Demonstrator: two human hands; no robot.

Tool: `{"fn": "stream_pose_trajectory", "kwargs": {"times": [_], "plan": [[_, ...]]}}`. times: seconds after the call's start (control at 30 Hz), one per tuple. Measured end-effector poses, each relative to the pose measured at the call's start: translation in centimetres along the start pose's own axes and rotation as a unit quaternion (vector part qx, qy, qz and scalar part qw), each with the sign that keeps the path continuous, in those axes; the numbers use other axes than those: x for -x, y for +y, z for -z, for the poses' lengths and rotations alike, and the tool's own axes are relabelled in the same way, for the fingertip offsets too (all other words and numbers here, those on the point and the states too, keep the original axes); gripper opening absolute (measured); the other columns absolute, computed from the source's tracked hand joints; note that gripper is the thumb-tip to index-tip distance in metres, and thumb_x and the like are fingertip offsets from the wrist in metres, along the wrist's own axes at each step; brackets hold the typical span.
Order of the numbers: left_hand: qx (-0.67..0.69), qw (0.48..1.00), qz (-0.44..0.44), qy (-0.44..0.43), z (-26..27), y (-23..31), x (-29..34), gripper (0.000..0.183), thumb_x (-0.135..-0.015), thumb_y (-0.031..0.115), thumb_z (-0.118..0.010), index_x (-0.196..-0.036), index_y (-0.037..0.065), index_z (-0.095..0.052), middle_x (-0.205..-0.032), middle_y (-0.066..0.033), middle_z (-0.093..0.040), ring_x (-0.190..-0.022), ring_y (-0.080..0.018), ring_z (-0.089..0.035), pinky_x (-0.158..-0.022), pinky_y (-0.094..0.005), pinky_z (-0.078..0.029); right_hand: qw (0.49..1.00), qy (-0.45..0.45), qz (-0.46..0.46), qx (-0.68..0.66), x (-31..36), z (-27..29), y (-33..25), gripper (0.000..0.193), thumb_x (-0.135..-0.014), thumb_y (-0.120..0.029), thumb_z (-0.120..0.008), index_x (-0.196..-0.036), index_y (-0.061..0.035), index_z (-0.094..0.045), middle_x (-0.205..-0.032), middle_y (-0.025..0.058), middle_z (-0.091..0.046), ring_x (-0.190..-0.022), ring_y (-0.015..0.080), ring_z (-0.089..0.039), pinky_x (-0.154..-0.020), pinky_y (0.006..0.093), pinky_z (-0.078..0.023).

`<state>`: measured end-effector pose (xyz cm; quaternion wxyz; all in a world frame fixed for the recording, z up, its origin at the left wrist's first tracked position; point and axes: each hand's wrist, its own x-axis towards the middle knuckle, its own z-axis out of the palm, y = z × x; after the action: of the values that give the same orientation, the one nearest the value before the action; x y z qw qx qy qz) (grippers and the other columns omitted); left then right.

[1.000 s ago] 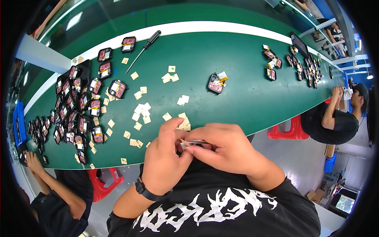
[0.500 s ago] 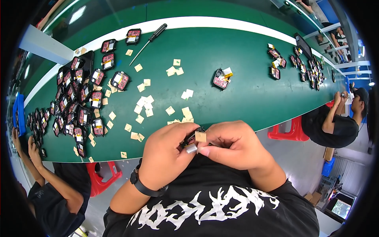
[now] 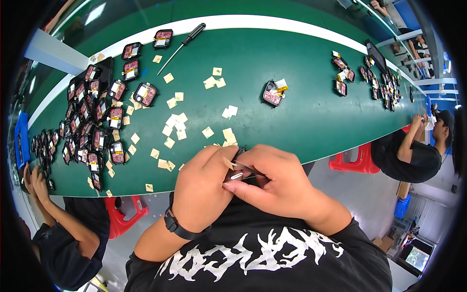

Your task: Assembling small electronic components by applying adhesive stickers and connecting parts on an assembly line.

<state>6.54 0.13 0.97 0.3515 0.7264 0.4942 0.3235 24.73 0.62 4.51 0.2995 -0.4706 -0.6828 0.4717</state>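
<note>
Close to my body, just past the table's near edge, both hands meet around a small black-cased device (image 3: 242, 152), mostly hidden by fingers. My left hand (image 3: 200, 187) is closed around its left side. My right hand (image 3: 279, 182) is closed at the other side, its thumb tip against a small silver battery (image 3: 236, 176). A tan adhesive square (image 3: 228, 163) stands on edge by the left fingers; which hand grips it is unclear. A thin dark edge runs between the right fingers. On the table ahead lies a similar device with a red board (image 3: 273, 93).
Many similar open devices (image 3: 87, 117) crowd the table's left, with tan squares (image 3: 175, 121) scattered beside them. A black-handled screwdriver (image 3: 182, 47) lies farther back. More devices (image 3: 386, 90) sit at the far right. Other people work at left (image 3: 73, 228) and right (image 3: 413, 146), near red stools (image 3: 357, 160).
The device has tilted in my hands, and the tan square has turned from face-on to edge-on and moved left. My right hand has shifted slightly left, its thumb across the battery.
</note>
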Motion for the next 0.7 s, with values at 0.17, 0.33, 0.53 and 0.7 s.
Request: {"fn": "stream_pose_trajectory", "kwargs": {"times": [0.17,0.33,0.53,0.7], "plan": [[0.077,0.994,0.073,-0.016,0.6,0.6,-0.4,0.029,-0.086,-0.003,-0.073,-0.114,-0.001,-0.068,-0.096,-0.0141,-0.071,-0.076,-0.0243,-0.070,-0.066,-0.0317,-0.056,0.999,0.007,-0.031,-0.014,0.4,1.2,0.9,0.019,-0.087,-0.004,-0.075,-0.105,0.0007,-0.069,-0.090,0.0089,-0.067,-0.067,0.0145,-0.061,-0.059,0.0281,-0.048],[0.383,0.892,0.234,-0.062,0.9,0.3,-0.1,0.026,-0.104,0.005,-0.061,-0.128,-0.005,-0.058,-0.107,-0.0074,-0.070,-0.082,-0.0088,-0.067,-0.063,-0.0206,-0.050,0.984,0.045,-0.147,-0.094,0.7,1.7,1.2,0.025,-0.089,-0.002,-0.073,-0.114,0.0001,-0.070,-0.092,0.0048,-0.069,-0.064,0.0047,-0.051,-0.057,0.0239,-0.043],[0.419,0.876,0.232,-0.055,0.6,0.3,-0.1,0.024,-0.104,0.004,-0.058,-0.127,-0.003,-0.055,-0.108,-0.0068,-0.068,-0.084,-0.0090,-0.066,-0.065,-0.0210,-0.051,0.979,0.068,-0.162,-0.108,0.6,0.9,0.9,0.015,-0.093,0.001,-0.075,-0.104,0.0012,-0.064,-0.084,-0.0057,-0.061,-0.069,-0.0019,-0.047,-0.057,0.0178,-0.035],[0.394,0.899,0.193,-0.008,-0.4,-0.3,0.4,0.017,-0.101,-0.001,-0.060,-0.118,-0.001,-0.059,-0.098,-0.0027,-0.070,-0.081,-0.0029,-0.060,-0.070,-0.0204,-0.048,0.968,0.065,-0.189,-0.152,1.1,0.6,1.2,0.015,-0.093,-0.006,-0.076,-0.102,0.0025,-0.068,-0.078,0.0002,-0.067,-0.068,0.0015,-0.054,-0.058,0.0218,-0.044]]}}
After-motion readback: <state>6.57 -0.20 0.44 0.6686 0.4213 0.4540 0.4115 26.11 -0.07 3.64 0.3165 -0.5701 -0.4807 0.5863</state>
